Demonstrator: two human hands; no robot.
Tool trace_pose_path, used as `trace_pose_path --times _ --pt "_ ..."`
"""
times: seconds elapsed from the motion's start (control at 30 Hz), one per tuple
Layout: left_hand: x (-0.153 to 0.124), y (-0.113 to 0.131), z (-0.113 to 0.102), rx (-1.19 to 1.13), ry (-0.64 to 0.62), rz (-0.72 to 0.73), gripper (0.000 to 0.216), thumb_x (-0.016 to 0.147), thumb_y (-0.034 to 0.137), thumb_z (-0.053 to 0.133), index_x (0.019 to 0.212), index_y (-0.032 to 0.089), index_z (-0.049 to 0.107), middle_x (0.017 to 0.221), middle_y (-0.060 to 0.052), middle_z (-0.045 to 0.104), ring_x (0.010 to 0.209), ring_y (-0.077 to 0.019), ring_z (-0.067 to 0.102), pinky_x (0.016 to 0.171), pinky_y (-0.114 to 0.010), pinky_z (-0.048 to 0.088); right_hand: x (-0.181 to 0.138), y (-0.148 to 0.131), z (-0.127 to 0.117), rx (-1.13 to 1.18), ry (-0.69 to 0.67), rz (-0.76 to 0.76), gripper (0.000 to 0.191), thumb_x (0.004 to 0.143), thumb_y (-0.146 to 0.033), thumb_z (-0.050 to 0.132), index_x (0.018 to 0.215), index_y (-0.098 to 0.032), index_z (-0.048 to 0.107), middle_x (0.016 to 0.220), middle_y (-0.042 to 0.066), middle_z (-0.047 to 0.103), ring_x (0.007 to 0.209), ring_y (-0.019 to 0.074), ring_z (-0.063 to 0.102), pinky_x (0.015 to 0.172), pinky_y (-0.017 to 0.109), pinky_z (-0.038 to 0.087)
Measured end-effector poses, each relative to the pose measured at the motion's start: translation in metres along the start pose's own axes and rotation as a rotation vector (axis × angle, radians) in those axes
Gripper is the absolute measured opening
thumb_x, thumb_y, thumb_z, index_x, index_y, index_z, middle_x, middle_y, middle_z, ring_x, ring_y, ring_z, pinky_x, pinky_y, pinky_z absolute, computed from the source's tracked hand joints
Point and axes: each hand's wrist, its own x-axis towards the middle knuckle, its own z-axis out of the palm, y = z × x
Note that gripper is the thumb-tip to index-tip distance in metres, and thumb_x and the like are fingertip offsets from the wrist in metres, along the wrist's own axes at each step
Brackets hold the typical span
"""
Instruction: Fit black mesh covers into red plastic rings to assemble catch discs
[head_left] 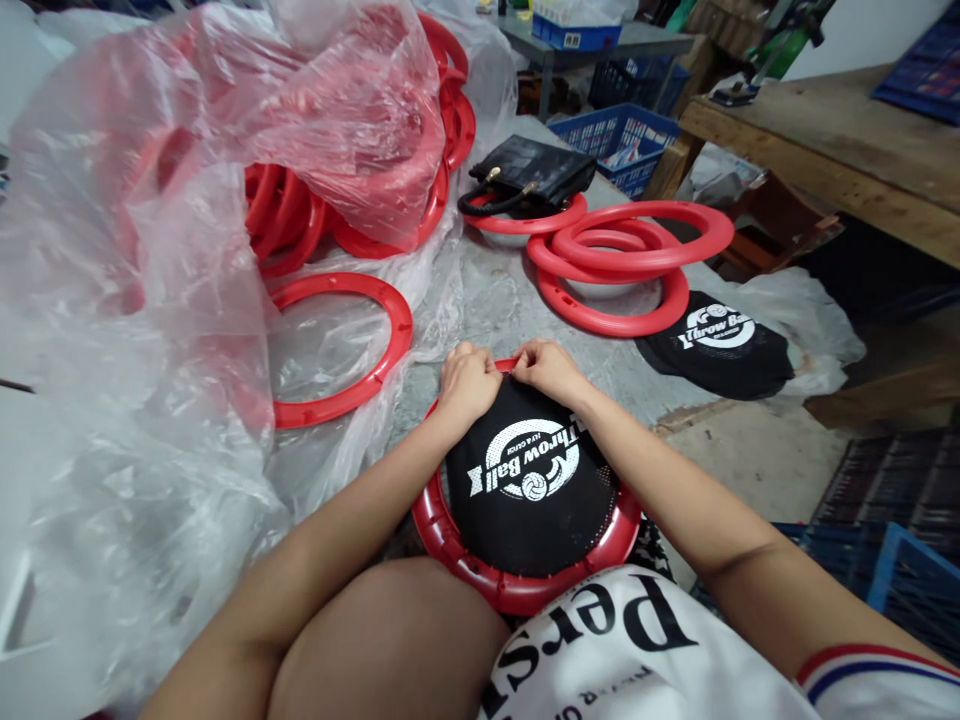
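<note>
A red plastic ring (517,588) leans against my body at the table's edge. Black mesh netting (525,490) printed "Throw Ball" in white is stretched across it. My left hand (466,382) and my right hand (546,368) sit side by side at the ring's far rim. Both have fingers curled, pinching the mesh edge against the rim.
Loose red rings (634,255) lie stacked on the grey table, with another ring (337,345) to the left. A big clear plastic bag (225,150) holds several more. A spare black net (716,345) lies at right, a black handbag (529,175) behind. A wooden bench (825,140) stands at right.
</note>
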Motion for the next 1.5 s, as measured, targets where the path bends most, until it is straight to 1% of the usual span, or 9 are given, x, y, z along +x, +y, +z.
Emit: trace_pose_path --times 0.13,0.5,0.77,0.87,1.0,1.13,1.3,1.43,1.5 --pt "-0.003 -0.002 -0.003 -0.041 -0.008 0.010 0.014 0.083 0.016 0.055 0.074 0.020 0.064 0.094 -0.007 0.063 0.102 -0.0245 0.058 0.096 -0.037 0.046 -0.001 -0.002 -0.002 0.010 -0.005 0.023 0.011 0.072 -0.011 0.061 0.072 -0.018 0.070 0.085 0.003 0.073 0.075 0.0172 0.064 0.074 0.027 0.048" --pt "-0.010 -0.004 -0.003 -0.148 -0.025 0.096 0.008 0.085 0.026 0.066 0.078 0.022 0.068 0.106 -0.007 0.063 0.111 -0.0262 0.054 0.103 -0.043 0.041 0.005 0.010 0.005 0.048 0.020 -0.014 0.006 0.079 -0.018 0.067 0.078 -0.020 0.062 0.078 0.001 0.067 0.079 0.0176 0.061 0.082 0.031 0.047" --pt "-0.019 -0.003 -0.009 -0.127 -0.059 0.129 0.011 0.077 0.025 0.075 0.077 0.021 0.064 0.109 -0.006 0.062 0.114 -0.0289 0.051 0.102 -0.044 0.041 0.003 0.017 0.008 0.262 0.105 -0.028 0.004 0.081 -0.022 0.062 0.084 -0.020 0.063 0.084 0.001 0.069 0.078 0.0170 0.062 0.079 0.031 0.049" --pt "-0.022 -0.006 -0.011 -0.144 -0.042 0.116 0.009 0.077 0.021 0.073 0.076 0.021 0.063 0.110 -0.007 0.063 0.114 -0.0280 0.053 0.102 -0.043 0.043 0.002 0.018 0.008 0.323 0.182 -0.032 0.005 0.081 -0.023 0.061 0.084 -0.020 0.063 0.087 0.002 0.069 0.081 0.0182 0.063 0.081 0.033 0.051" --pt "-0.025 -0.010 -0.012 -0.156 -0.023 0.092 0.009 0.079 0.020 0.068 0.073 0.021 0.062 0.106 -0.007 0.065 0.111 -0.0264 0.056 0.104 -0.043 0.044 -0.005 0.012 0.006 0.273 0.332 -0.220 0.005 0.082 -0.022 0.059 0.083 -0.022 0.063 0.096 0.005 0.071 0.095 0.0208 0.063 0.093 0.037 0.050" --pt "-0.024 -0.013 -0.012 -0.154 0.004 0.051 0.011 0.082 0.018 0.061 0.072 0.021 0.063 0.099 -0.007 0.067 0.106 -0.0249 0.058 0.102 -0.042 0.045 -0.011 0.004 0.003 0.298 0.370 -0.330 0.005 0.085 -0.022 0.058 0.085 -0.023 0.063 0.101 0.006 0.072 0.102 0.0214 0.064 0.100 0.039 0.048" --pt "-0.021 -0.016 -0.009 -0.179 0.047 0.028 0.013 0.084 0.016 0.058 0.074 0.020 0.065 0.098 -0.007 0.067 0.105 -0.0232 0.060 0.103 -0.039 0.045 -0.011 0.006 0.003 0.335 0.378 -0.359 0.007 0.086 -0.025 0.059 0.089 -0.022 0.065 0.103 0.007 0.072 0.104 0.0216 0.065 0.101 0.038 0.048" --pt "-0.020 -0.018 -0.007 -0.191 0.061 0.037 0.012 0.084 0.015 0.058 0.075 0.020 0.065 0.100 -0.008 0.067 0.108 -0.0233 0.059 0.105 -0.039 0.044 -0.008 0.011 0.002 0.374 0.461 -0.256 0.012 0.088 -0.025 0.056 0.095 -0.021 0.066 0.103 0.007 0.071 0.102 0.0215 0.064 0.097 0.036 0.050" --pt "-0.020 -0.019 -0.006 -0.200 0.061 0.042 0.012 0.084 0.016 0.058 0.075 0.020 0.065 0.101 -0.008 0.067 0.109 -0.0232 0.059 0.106 -0.039 0.043 -0.007 0.011 0.003 0.361 0.433 -0.246 0.012 0.088 -0.023 0.056 0.095 -0.021 0.066 0.103 0.007 0.071 0.102 0.0212 0.064 0.097 0.036 0.050"
